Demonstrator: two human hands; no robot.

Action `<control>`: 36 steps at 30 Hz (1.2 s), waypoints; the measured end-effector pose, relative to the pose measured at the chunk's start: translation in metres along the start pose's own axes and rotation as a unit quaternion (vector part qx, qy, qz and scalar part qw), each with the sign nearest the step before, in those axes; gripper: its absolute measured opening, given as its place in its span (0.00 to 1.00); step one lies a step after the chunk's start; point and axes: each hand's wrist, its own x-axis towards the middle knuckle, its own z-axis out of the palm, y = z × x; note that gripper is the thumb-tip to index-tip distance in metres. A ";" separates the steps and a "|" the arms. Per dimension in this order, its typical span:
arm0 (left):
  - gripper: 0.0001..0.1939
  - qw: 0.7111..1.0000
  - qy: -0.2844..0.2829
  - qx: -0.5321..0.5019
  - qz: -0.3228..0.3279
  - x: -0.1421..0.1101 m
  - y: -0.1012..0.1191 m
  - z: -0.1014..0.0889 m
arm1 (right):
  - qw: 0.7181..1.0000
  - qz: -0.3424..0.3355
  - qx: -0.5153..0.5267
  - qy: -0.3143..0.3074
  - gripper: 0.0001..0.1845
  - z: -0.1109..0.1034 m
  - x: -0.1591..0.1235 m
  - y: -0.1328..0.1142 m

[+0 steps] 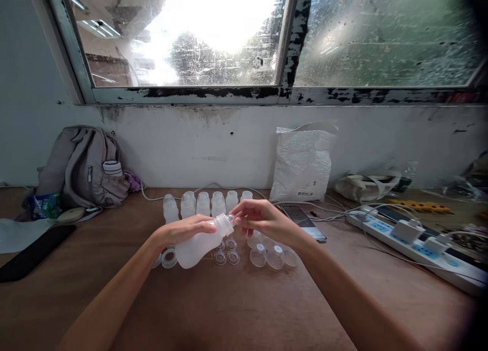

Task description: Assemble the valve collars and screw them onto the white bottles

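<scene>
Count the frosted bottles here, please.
7 visible: one held bottle in the left hand, six standing bottles in a row beyond it. Others may be hidden.

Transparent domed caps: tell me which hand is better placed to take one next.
Probably the right hand: it is nearer the transparent domed caps, while the left hand supports the frosted bottle. The right is occupied at the bottle's neck, though.

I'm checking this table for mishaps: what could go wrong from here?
The tilted frosted bottle could slip from the left hand and scatter the small round parts close by. The right hand, pinching the small clear piece at the bottle's mouth, might lose its grip. If lowered, it could also bump the clear cups nearby.
</scene>
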 end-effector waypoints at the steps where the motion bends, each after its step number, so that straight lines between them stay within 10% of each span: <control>1: 0.19 1.000 -0.004 -0.007 -0.001 0.000 0.000 0.000 | 1.000 0.000 -0.003 0.001 0.15 0.000 0.000 0.001; 25: 0.21 0.997 -0.005 0.079 0.019 0.003 0.002 0.003 | 0.992 0.024 -0.123 -0.004 0.27 0.002 0.004 0.012; 36: 0.19 0.997 -0.021 0.079 -0.005 0.002 -0.001 0.002 | 0.991 -0.011 -0.132 -0.036 0.17 -0.005 -0.002 0.007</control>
